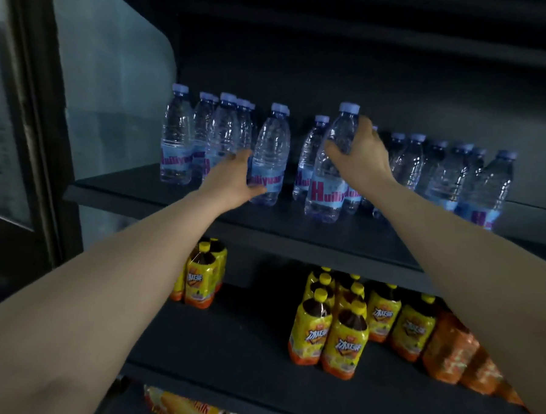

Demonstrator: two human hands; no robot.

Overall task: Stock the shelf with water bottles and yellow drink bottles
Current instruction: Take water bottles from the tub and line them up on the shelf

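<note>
On the upper dark shelf stand several clear water bottles with pale purple caps and blue labels. My left hand grips one water bottle by its lower body, near the shelf's middle. My right hand grips another water bottle around its upper body, just to the right. Both bottles stand upright on the shelf. On the shelf below, yellow drink bottles with yellow caps stand in a group at the right, and a smaller group stands at the left.
A row of water bottles runs to the right of my right hand, and a cluster stands at the far left. Orange packets lie right of the yellow bottles. A glass door stands open at the left. Snack packets sit on the lowest shelf.
</note>
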